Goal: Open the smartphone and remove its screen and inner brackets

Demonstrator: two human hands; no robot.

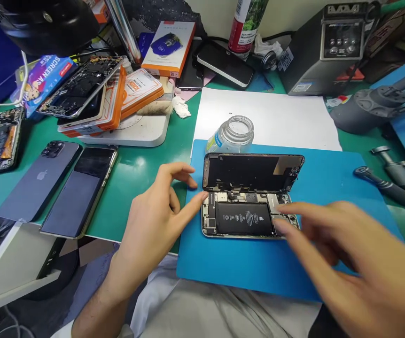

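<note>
An opened phone (244,218) lies on a blue mat (329,188), its black battery and circuit boards showing. Its screen panel (252,171) stands tilted up along the far edge, leaning against a small glass jar (236,134). My left hand (156,220) rests at the phone's left end, fingers apart, a fingertip touching the frame corner. My right hand (346,253) reaches over the phone's right end, fingers stretched out and slightly blurred, fingertips at the lower right corner of the body. Neither hand holds anything.
Two phones (58,185) lie face down on the green mat at left. Behind them are a disassembled phone (1,141), orange-framed boxes with a phone chassis (93,94), a white pad (266,117), a grey station (329,47), a spray can (246,23) and screwdrivers (389,188) at right.
</note>
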